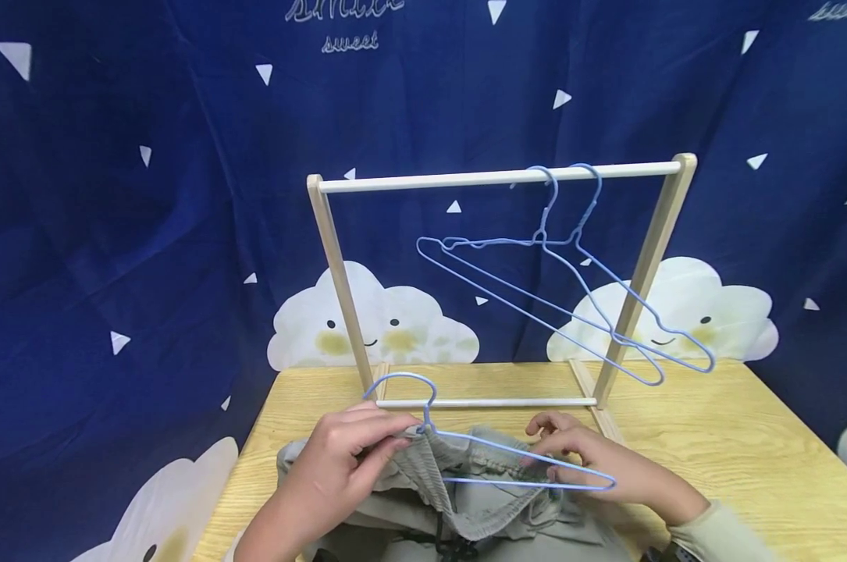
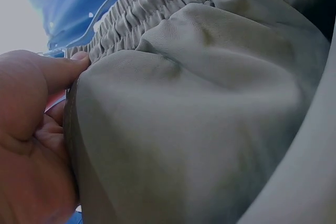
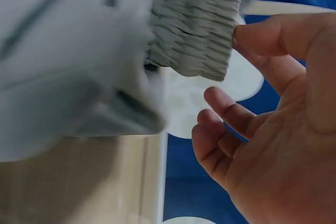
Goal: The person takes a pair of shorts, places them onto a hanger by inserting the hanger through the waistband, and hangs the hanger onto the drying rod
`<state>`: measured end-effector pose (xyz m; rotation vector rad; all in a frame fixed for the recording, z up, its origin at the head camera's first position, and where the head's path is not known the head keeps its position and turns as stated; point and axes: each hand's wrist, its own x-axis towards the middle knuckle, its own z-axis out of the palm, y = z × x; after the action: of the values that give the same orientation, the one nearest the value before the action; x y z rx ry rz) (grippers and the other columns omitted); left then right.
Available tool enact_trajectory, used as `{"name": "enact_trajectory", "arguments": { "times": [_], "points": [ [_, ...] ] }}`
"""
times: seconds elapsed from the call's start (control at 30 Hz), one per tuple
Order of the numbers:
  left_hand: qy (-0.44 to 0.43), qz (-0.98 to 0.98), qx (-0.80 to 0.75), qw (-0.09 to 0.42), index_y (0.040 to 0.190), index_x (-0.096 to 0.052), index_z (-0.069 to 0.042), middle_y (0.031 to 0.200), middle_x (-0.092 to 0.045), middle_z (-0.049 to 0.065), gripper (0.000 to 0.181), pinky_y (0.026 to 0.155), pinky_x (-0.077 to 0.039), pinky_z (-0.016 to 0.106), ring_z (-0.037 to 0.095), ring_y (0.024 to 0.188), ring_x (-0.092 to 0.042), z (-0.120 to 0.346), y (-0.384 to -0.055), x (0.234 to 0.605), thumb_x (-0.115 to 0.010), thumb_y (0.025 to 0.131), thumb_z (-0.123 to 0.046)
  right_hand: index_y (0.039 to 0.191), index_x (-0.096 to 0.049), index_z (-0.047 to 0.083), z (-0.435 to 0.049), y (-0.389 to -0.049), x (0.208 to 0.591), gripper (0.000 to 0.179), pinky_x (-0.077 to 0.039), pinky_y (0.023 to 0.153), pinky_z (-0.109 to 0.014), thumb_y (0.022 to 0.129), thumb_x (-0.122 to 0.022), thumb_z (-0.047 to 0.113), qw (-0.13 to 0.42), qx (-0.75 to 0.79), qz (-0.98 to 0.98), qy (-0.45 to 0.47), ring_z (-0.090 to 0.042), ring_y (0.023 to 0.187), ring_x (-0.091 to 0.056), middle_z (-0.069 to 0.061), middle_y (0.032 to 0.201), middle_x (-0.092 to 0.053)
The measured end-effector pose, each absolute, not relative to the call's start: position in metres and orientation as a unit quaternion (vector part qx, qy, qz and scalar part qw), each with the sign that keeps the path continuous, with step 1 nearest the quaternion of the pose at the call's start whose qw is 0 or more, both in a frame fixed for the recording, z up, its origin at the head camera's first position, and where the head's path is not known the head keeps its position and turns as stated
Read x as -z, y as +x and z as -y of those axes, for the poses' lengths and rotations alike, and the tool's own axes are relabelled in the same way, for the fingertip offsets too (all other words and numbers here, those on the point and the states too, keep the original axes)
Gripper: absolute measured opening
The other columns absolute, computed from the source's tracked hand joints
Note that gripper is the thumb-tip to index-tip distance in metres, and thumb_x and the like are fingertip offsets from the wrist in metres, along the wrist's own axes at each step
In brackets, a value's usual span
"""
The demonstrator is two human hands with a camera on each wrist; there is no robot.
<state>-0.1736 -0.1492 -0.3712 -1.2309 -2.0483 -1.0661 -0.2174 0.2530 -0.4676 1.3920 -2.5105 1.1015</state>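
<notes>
The left hand (image 1: 332, 460) pinches a grey-green, soft cloth garment (image 2: 184, 114) beside the neck of a blue wire hanger (image 1: 493, 443); the right hand (image 1: 595, 453) pinches its gathered waistband (image 3: 197, 30) opposite. The hanger's long axis runs rightward, bare end nearest the right hand.

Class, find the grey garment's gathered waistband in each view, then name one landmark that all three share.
Head: the waistband is low, just right of centre, between the left hand and right hand.
Left wrist: the waistband slants across the top, rising rightward.
Right wrist: the waistband is at the top, right of centre.
Shared landmark: the blue backdrop.
</notes>
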Motion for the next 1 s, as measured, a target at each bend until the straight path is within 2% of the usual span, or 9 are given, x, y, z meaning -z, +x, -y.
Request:
{"name": "enact_trajectory", "arguments": {
  "times": [0.13, 0.27, 0.43, 0.57, 0.7, 0.83, 1.0],
  "points": [
    [-0.454, 0.756, 0.392, 0.262, 0.119, -0.081, -0.014, 0.103, -0.081, -0.005, 0.031, 0.073, -0.05, 0.013, 0.005, 0.084, -0.063, 0.15, -0.175, 0.37, -0.08, 0.093, 0.003, 0.112, -0.079, 0.031, -0.251, -0.213, 0.479, 0.026, -0.051, 0.089, -0.031, 0.098, -0.075, 0.01, 0.043, -0.331, 0.826, 0.454, -0.016, 0.114, -0.055, -0.004, 0.124, -0.061],
    [-0.447, 0.758, 0.395, 0.264, 0.119, -0.081, -0.014, 0.1, -0.08, -0.005, 0.03, 0.071, -0.049, 0.012, 0.004, 0.08, -0.06, 0.152, -0.174, 0.369, -0.08, 0.094, 0.002, 0.104, -0.078, 0.028, -0.261, -0.21, 0.479, 0.021, -0.052, 0.079, -0.023, 0.097, -0.075, 0.008, 0.032, -0.331, 0.833, 0.443, -0.005, 0.098, -0.059, 0.002, 0.11, -0.064],
    [-0.44, 0.76, 0.396, 0.269, 0.121, -0.082, -0.014, 0.099, -0.081, -0.005, 0.033, 0.068, -0.047, 0.011, 0.002, 0.077, -0.056, 0.154, -0.173, 0.369, -0.08, 0.093, 0.003, 0.099, -0.075, 0.028, -0.296, -0.203, 0.469, 0.032, -0.051, 0.07, -0.021, 0.094, -0.072, -0.003, 0.02, -0.35, 0.837, 0.42, 0.002, 0.084, -0.057, 0.01, 0.093, -0.064],
    [-0.451, 0.755, 0.382, 0.284, 0.121, -0.081, -0.011, 0.094, -0.079, -0.005, 0.036, 0.065, -0.046, 0.01, 0.001, 0.074, -0.054, 0.155, -0.176, 0.37, -0.081, 0.09, 0.006, 0.103, -0.076, 0.028, -0.319, -0.195, 0.463, 0.034, -0.051, 0.069, -0.023, 0.097, -0.072, -0.005, 0.007, -0.381, 0.821, 0.425, -0.002, 0.084, -0.059, 0.009, 0.092, -0.066],
    [-0.458, 0.754, 0.372, 0.287, 0.122, -0.081, -0.009, 0.09, -0.076, -0.005, 0.037, 0.064, -0.044, 0.009, -0.001, 0.071, -0.051, 0.157, -0.18, 0.371, -0.082, 0.089, 0.006, 0.105, -0.076, 0.028, -0.332, -0.188, 0.458, 0.037, -0.047, 0.062, -0.02, 0.095, -0.074, -0.008, 0.035, -0.388, 0.811, 0.436, -0.004, 0.082, -0.06, 0.009, 0.094, -0.067],
    [-0.463, 0.754, 0.37, 0.283, 0.122, -0.081, -0.009, 0.09, -0.076, -0.005, 0.037, 0.063, -0.045, 0.008, -0.001, 0.071, -0.052, 0.158, -0.182, 0.373, -0.082, 0.089, 0.007, 0.103, -0.076, 0.028, -0.34, -0.179, 0.448, 0.039, -0.04, 0.053, -0.018, 0.094, -0.074, -0.01, 0.061, -0.389, 0.825, 0.407, -0.003, 0.079, -0.059, 0.011, 0.096, -0.069],
    [-0.467, 0.757, 0.364, 0.278, 0.123, -0.081, -0.009, 0.097, -0.079, 0.0, 0.033, 0.067, -0.048, 0.009, 0.0, 0.076, -0.058, 0.158, -0.182, 0.373, -0.08, 0.093, 0.003, 0.1, -0.075, 0.032, -0.34, -0.169, 0.43, 0.038, -0.042, 0.055, -0.02, 0.093, -0.078, -0.005, 0.11, -0.367, 0.854, 0.352, -0.003, 0.083, -0.062, 0.014, 0.096, -0.069]
  ]
}}
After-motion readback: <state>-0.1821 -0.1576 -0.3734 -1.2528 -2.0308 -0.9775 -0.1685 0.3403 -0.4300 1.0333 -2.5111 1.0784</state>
